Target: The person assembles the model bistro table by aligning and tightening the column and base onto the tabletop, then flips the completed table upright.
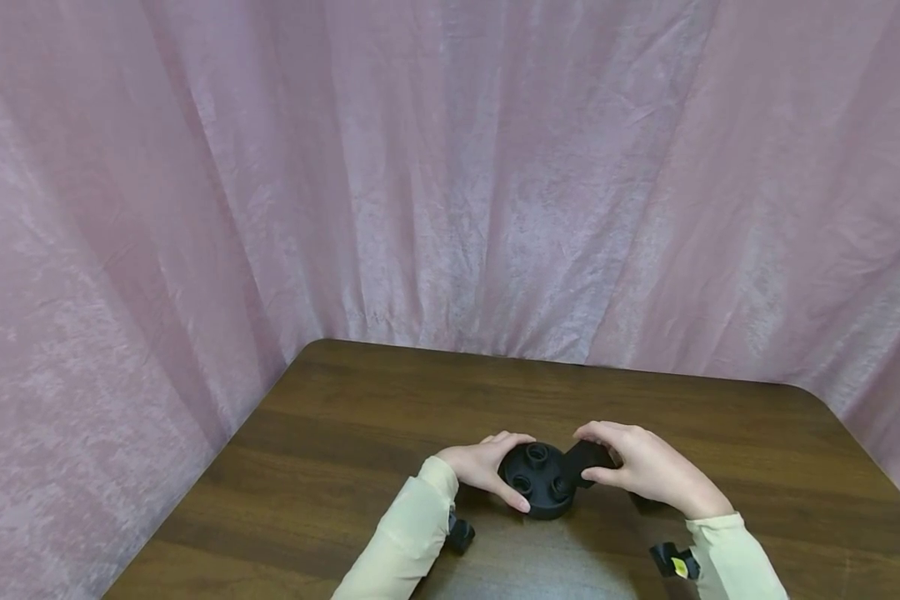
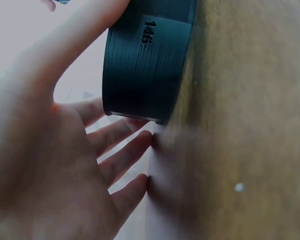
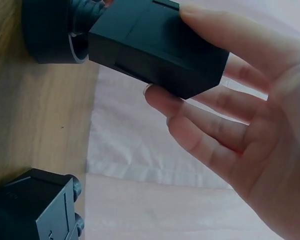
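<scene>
A black round base (image 1: 543, 473) with several raised, ringed posts lies on the table. My left hand (image 1: 486, 467) spans its left side, thumb at the front and fingers round the back. The left wrist view shows the base's curved side wall (image 2: 142, 70), marked with a number. My right hand (image 1: 648, 467) pinches a black angular block (image 1: 585, 460) between thumb and fingers, tilted over the base's right edge. In the right wrist view, the block (image 3: 160, 47) is close to a threaded post (image 3: 85, 15); I cannot tell whether they touch.
A second black block (image 3: 32, 202) with round knobs on one side stands on the wooden table (image 1: 360, 400), partly hidden under my right hand in the head view. Pink curtains (image 1: 450, 183) hang behind the table. A black wrist mount (image 1: 459, 535) sits at the left sleeve.
</scene>
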`<control>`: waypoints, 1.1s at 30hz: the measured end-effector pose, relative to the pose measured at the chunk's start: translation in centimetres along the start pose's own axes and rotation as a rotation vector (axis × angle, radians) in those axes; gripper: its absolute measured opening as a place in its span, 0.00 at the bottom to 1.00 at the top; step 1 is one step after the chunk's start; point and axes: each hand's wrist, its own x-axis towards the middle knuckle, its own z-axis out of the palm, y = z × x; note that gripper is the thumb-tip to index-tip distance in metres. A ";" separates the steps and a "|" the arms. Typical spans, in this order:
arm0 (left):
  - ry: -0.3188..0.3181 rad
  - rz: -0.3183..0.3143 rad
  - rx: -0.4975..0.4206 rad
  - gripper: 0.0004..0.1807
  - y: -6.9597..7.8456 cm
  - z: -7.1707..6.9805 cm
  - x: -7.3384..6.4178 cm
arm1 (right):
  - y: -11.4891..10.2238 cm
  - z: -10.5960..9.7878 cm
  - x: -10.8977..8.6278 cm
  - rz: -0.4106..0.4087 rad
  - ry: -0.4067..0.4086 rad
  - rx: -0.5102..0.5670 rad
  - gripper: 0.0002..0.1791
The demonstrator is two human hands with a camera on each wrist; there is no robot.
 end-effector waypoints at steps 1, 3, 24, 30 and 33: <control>-0.002 -0.005 -0.001 0.50 0.0 0.0 0.0 | 0.0 0.0 0.0 0.001 -0.010 0.011 0.22; -0.008 -0.011 -0.001 0.49 0.0 0.0 0.0 | 0.0 -0.1 0.0 0.004 -0.029 0.040 0.25; -0.024 0.007 -0.004 0.49 -0.1 0.0 0.1 | -0.6 0.0 -0.1 -0.125 0.060 0.001 0.24; -0.029 -0.006 -0.018 0.49 -0.1 -0.1 0.1 | -0.8 0.1 0.1 -0.160 0.089 -0.076 0.23; -0.025 -0.015 -0.022 0.49 -0.2 0.0 0.0 | -0.7 0.2 0.2 -0.167 0.087 -0.071 0.23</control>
